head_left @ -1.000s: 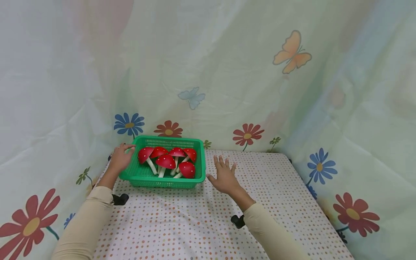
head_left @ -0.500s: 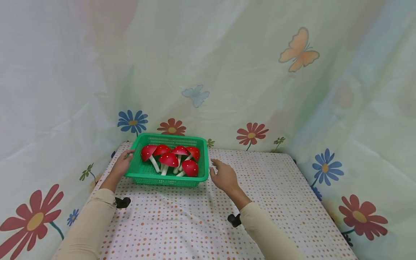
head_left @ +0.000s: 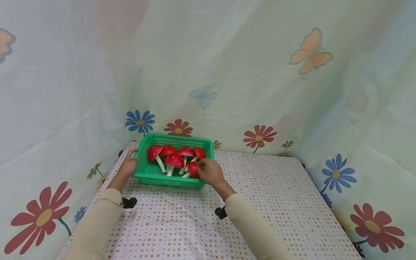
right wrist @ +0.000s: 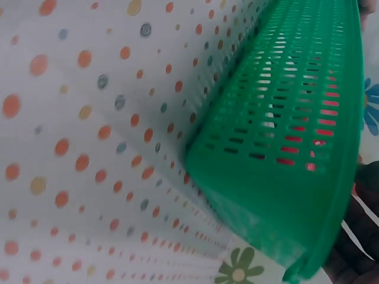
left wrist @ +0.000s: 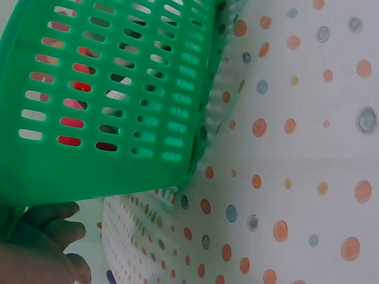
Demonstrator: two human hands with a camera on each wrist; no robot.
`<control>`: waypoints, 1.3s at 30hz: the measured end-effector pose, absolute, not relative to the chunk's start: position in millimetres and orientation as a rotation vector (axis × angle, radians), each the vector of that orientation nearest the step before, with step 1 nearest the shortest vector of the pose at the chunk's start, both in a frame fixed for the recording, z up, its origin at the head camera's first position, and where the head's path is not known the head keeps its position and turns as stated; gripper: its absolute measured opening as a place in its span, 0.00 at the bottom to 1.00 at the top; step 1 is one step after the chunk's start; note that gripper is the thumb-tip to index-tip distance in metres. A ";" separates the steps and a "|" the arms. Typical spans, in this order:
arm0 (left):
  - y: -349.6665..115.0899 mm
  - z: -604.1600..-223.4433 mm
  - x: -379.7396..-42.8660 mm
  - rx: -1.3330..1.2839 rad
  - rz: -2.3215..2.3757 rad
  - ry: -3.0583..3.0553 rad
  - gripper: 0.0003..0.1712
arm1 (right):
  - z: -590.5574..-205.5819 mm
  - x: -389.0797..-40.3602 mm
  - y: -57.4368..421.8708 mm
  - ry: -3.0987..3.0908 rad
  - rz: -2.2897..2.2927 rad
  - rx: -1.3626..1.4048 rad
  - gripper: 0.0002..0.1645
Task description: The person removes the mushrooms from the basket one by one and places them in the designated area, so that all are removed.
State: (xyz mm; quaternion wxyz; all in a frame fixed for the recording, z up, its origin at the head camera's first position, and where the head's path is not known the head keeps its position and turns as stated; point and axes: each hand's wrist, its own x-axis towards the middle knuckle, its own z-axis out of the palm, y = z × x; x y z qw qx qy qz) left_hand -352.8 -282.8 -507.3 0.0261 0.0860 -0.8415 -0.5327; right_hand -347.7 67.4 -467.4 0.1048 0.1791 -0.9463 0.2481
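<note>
Mushrooms [head_left: 175, 160] lie in your green basket [head_left: 172, 179] at the desk's [head_left: 260, 202] far left; your left hand [head_left: 128, 168] grips its left rim while your right hand [head_left: 209, 172] pinches the nearest red cap [head_left: 192, 168], so lift it out gently.

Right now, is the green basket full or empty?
Partly filled. The green basket holds six red toy mushrooms lying on its floor, with bare mesh visible in front of them. The right hand reaches in at the nearest one.

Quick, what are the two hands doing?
Left hand: grips the green basket by its left rim.
Right hand: holds a red mushroom.
</note>
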 end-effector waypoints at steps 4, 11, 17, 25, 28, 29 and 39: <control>-277.8 -505.0 -353.5 0.317 -1.619 -2.626 0.29 | -475.0 -357.1 54.2 -2.791 0.739 0.563 0.15; -278.4 -503.5 -355.7 0.340 -1.561 -2.661 0.29 | -485.3 -378.1 23.0 -2.755 0.956 0.657 0.24; -276.1 -507.4 -358.9 0.334 -1.613 -2.649 0.29 | -494.1 -390.8 10.3 -2.840 0.924 0.569 0.30; -272.8 -510.1 -359.4 0.345 -1.591 -2.662 0.29 | -500.2 -395.3 8.7 -2.988 0.856 0.417 0.25; -273.7 -509.0 -359.0 0.340 -1.589 -2.650 0.29 | -500.4 -398.5 6.9 -3.000 0.862 0.393 0.23; -274.0 -508.5 -358.7 0.336 -1.586 -2.649 0.29 | -500.4 -399.8 6.3 -2.999 0.865 0.395 0.22; -277.7 -505.2 -353.8 0.361 -1.599 -2.639 0.29 | -501.2 -407.7 -0.8 -2.985 0.847 0.438 0.20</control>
